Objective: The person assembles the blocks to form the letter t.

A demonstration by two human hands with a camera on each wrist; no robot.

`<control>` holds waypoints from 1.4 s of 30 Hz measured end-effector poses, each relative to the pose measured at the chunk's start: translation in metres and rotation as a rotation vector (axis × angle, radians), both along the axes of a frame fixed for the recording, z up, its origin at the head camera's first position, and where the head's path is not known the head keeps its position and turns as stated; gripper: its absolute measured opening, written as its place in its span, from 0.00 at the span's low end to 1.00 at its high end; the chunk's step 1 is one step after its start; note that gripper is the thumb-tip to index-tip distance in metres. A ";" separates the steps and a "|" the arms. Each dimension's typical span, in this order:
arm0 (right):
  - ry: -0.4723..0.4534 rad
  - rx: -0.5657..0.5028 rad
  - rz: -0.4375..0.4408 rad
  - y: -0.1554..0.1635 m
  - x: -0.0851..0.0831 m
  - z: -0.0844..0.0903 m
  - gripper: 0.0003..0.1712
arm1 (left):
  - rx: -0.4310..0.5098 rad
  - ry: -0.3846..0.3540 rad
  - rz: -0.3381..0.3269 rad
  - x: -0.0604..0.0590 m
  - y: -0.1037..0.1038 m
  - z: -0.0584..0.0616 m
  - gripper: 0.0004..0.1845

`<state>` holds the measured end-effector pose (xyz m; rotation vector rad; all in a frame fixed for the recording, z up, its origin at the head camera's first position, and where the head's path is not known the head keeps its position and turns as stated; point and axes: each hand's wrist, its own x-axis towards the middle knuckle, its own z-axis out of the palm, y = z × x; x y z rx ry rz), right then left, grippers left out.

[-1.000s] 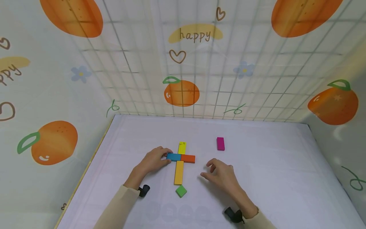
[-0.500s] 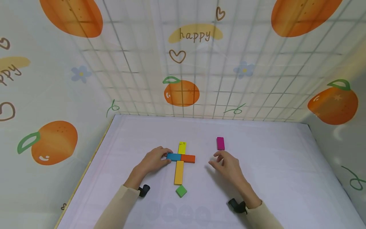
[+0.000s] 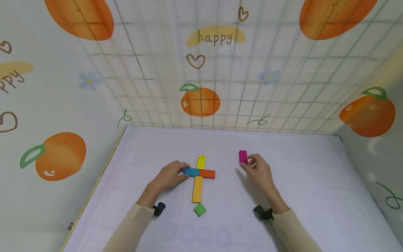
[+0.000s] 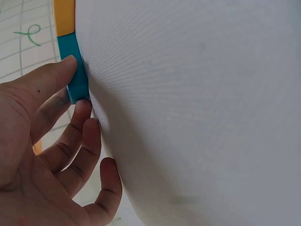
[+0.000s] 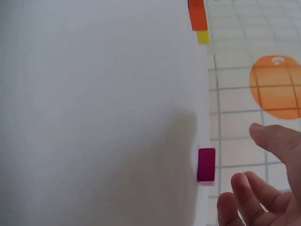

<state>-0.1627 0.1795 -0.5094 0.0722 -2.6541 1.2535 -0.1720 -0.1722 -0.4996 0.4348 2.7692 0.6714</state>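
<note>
In the head view my left hand (image 3: 170, 175) pinches the left end of a blue block (image 3: 192, 172); in the left wrist view the thumb (image 4: 63, 70) lies on its near side, fingertips at its end. An orange-red block (image 3: 207, 174) butts against its right end. Above stands a yellow block (image 3: 200, 162); below runs a longer amber block (image 3: 197, 189), and a green square block (image 3: 199, 209) sits cornerwise under that. My right hand (image 3: 259, 171) is at a magenta block (image 3: 242, 156). Its thumb and fingers are spread, with a gap to the magenta block (image 5: 206, 165) in the right wrist view.
All the blocks lie on a white-covered table (image 3: 315, 182). A patterned cloth wall (image 3: 151, 87) with oranges and grid lines rises behind it, with side walls at left and right. Each wrist wears a small black camera (image 3: 263, 212).
My right hand has moved up and to the right, from beside the orange-red block to the magenta block. The left hand stays at the blue block, and the blocks keep their places.
</note>
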 end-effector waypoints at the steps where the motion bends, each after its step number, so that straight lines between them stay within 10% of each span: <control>1: -0.016 -0.003 -0.014 0.001 -0.003 -0.001 0.27 | -0.002 -0.001 0.001 0.000 0.000 0.000 0.19; 22: -0.296 0.044 -0.116 -0.001 -0.028 -0.012 0.36 | 0.022 -0.015 0.002 0.000 0.000 0.003 0.19; 42: -0.251 0.064 -0.090 -0.001 -0.027 -0.012 0.30 | 0.074 -0.049 0.010 -0.006 -0.006 -0.011 0.18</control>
